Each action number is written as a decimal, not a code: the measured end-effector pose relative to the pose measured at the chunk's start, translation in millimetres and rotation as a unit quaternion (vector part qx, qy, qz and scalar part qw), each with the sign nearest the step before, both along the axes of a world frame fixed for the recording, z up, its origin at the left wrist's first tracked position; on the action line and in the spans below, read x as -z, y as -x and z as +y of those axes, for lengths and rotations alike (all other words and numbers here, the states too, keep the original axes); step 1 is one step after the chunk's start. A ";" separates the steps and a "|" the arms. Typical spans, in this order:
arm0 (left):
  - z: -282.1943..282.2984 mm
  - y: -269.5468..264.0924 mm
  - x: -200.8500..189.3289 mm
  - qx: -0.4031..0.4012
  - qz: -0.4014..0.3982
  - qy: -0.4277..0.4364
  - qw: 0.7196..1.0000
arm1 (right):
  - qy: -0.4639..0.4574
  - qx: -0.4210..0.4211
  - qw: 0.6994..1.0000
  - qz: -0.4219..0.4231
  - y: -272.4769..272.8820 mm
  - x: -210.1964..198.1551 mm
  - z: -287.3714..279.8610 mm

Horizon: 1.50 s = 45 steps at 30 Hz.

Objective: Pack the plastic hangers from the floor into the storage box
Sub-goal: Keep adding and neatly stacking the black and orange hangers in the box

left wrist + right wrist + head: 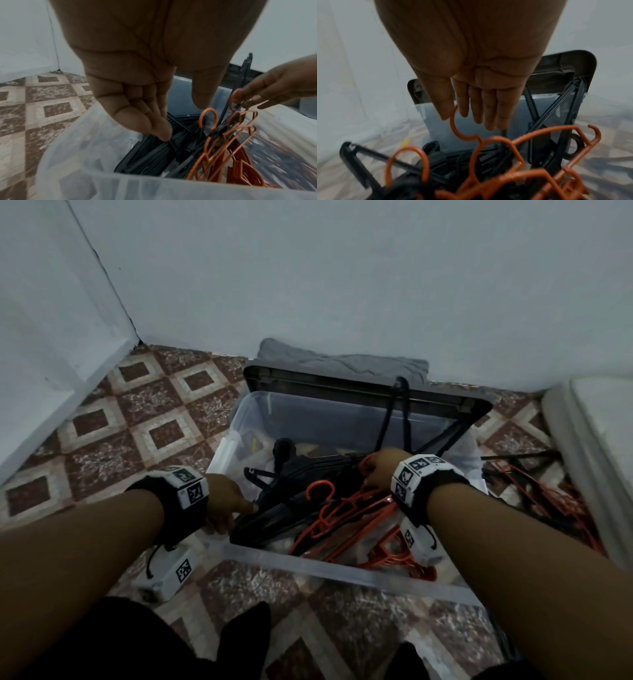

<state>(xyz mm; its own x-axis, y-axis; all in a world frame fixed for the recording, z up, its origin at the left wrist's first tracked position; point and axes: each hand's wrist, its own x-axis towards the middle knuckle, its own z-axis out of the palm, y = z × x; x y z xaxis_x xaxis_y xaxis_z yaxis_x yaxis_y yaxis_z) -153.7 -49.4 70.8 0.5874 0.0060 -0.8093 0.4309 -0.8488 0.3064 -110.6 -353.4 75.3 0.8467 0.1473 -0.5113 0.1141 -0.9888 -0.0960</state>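
— Under both hands stands the storage box (pixel 342 568), a clear plastic one, on the tiled floor (pixel 137 419). Its dark lid (pixel 363 392) leans up behind it.

— What does the right hand (pixel 378 470) hold?

— It pinches the hook of one orange hanger (pixel 465 133) between thumb and fingers. The body of this hanger hangs down from the fingertips into the box, so its long axis runs from the hand toward the person.

— And the left hand (pixel 224 503)?

— Its fingers (pixel 154 127) curl down on the black hangers (pixel 171 147) at the left side of the box. I think it grips one bar, but the exact hold I cannot tell for sure.

— What is inside?

— Black hangers to the left, orange hangers (pixel 359 529) to the right, partly tangled. One black hanger (pixel 394 419) stands upright against the far wall, beyond the right hand.

— Is the floor finished?

— No. More loose hangers (pixel 541 491) lie outside the box, to the right of the right hand. This hand is nearer to them, so I judge it takes them after it lets go.
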 end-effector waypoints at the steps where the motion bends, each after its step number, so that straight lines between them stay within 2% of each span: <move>1: -4.4 -0.9 -2.3 0.022 -0.010 -0.007 1.000 | -0.020 0.009 1.000 -0.010 1.4 -4.0 0.1; 5: -22.6 -3.2 -14.1 0.103 -0.043 -0.020 0.994 | -0.117 0.097 0.986 -0.071 5.3 -25.8 -4.4; 7: -32.4 -5.4 -22.4 0.153 -0.063 -0.036 0.985 | -0.200 0.170 0.957 -0.121 9.1 -41.3 -12.1; 9: -40.9 -10.8 -27.7 0.204 -0.117 -0.074 0.969 | -0.273 0.240 0.915 -0.176 14.9 -55.8 -20.6; 11: -52.1 -18.7 -30.9 0.254 -0.176 -0.111 0.945 | -0.310 0.280 0.880 -0.225 25.2 -70.7 -30.9; 13: -65.1 -29.5 -29.7 0.283 -0.220 -0.123 0.925 | -0.319 0.290 0.866 -0.253 36.2 -81.8 -41.7; 16: -84.8 -48.1 -24.5 0.336 -0.269 -0.137 0.892 | -0.315 0.294 0.867 -0.252 50.7 -88.8 -57.7; 18: -90.4 -60.2 -13.6 0.368 -0.275 -0.174 0.871 | -0.300 0.286 0.878 -0.240 55.8 -90.3 -63.8; 20: -88.7 -67.4 1.4 0.399 -0.245 -0.233 0.852 | -0.285 0.265 0.891 -0.233 56.3 -93.7 -65.1; 23: -83.6 -68.7 24.6 0.430 -0.152 -0.294 0.840 | -0.291 0.251 0.891 -0.242 51.7 -100.4 -65.6; 27: -80.0 -63.1 31.7 0.458 -0.121 -0.288 0.832 | -0.297 0.249 0.890 -0.241 48.0 -101.5 -68.2; 30: -85.5 -66.2 5.6 0.404 -0.122 -0.247 0.872 | -0.303 0.259 0.885 -0.240 46.8 -100.6 -73.1; 32: -93.0 -67.4 -28.1 0.379 -0.181 -0.192 0.887 | -0.315 0.268 0.878 -0.240 47.1 -101.7 -75.3; 35: -99.0 -64.3 -85.4 0.358 -0.327 -0.156 0.861 | -0.322 0.270 0.875 -0.240 49.6 -104.6 -75.5; 38: -103.9 -55.1 -140.1 0.268 -0.449 -0.077 0.849 | -0.315 0.269 0.879 -0.236 54.1 -105.8 -74.8; 41: -113.0 -43.2 -184.0 0.174 -0.570 0.016 0.803 | -0.299 0.264 0.888 -0.230 58.7 -106.6 -73.2; 43: -117.5 -36.6 -203.8 0.125 -0.612 0.076 0.777 | -0.288 0.256 0.897 -0.217 60.5 -106.8 -73.6; 45: -119.9 -35.2 -213.4 0.077 -0.616 0.147 0.770 | -0.278 0.246 0.905 -0.208 62.4 -107.6 -74.5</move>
